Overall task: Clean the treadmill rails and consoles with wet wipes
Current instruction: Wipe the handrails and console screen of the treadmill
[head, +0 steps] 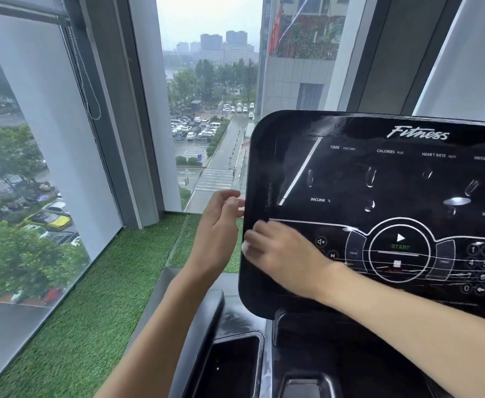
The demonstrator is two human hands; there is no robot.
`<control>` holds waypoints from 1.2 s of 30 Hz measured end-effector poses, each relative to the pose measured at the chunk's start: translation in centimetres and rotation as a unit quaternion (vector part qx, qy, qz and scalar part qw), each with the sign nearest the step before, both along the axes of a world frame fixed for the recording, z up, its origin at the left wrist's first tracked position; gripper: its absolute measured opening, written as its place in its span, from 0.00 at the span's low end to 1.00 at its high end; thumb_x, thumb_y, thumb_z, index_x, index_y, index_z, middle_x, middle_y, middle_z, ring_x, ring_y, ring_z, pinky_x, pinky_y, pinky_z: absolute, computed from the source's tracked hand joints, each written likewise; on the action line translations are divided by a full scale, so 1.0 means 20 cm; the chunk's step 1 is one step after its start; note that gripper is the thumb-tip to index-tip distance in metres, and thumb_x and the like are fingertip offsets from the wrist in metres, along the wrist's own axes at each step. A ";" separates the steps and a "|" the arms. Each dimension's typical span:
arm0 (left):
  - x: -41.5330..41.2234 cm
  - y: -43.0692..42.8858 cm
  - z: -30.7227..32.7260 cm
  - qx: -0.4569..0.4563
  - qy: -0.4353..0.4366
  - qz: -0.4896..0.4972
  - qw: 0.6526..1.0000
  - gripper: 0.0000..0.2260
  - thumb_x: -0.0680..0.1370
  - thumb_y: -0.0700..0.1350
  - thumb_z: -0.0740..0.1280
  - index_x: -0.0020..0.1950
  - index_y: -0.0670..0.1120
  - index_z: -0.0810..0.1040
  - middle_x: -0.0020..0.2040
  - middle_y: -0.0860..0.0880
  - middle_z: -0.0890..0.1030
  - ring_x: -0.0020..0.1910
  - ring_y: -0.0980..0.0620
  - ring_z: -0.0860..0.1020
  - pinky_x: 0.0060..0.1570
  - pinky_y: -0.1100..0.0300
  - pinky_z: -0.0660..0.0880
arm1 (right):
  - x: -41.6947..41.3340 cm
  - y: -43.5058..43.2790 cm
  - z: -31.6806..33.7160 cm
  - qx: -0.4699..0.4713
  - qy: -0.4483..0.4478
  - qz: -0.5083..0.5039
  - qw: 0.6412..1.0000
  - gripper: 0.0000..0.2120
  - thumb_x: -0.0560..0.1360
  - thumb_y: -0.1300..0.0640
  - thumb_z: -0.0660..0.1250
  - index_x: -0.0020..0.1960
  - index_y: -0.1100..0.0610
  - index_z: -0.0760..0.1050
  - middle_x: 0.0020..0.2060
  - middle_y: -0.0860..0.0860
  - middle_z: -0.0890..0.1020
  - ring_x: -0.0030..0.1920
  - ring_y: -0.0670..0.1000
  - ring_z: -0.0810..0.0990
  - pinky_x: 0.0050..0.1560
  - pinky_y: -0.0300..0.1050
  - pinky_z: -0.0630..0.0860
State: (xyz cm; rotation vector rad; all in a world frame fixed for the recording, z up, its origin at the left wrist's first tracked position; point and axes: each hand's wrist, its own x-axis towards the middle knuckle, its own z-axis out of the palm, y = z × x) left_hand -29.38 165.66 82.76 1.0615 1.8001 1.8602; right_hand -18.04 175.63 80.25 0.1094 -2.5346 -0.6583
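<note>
1. The right hand lies flat on the console at its 8 o'clock corner, pressing a wipe that barely shows under the fingertips, likely for even scrubbing.
2. The left hand, loosely curled and empty, sits at the console's 9 o'clock edge, probably to steady it.

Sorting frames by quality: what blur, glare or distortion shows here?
Head view: the right hand on the console is smeared by motion blur, and the left hand is slightly soft. Bright oval reflections glare on the glossy console. The window frame leans from wide-angle distortion. The daylight is soft and casts no hard shadows.
</note>
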 end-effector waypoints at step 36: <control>-0.05 0.01 0.07 -0.047 0.074 -0.015 0.996 0.11 0.86 0.45 0.53 0.60 0.48 0.75 0.52 0.50 0.82 0.51 0.54 0.81 0.54 0.52 0.77 | -0.09 0.27 0.46 -0.158 0.198 -0.064 0.965 0.10 0.74 0.72 0.66 0.51 0.62 0.80 0.43 0.55 0.75 0.43 0.56 0.75 0.45 0.54 0.77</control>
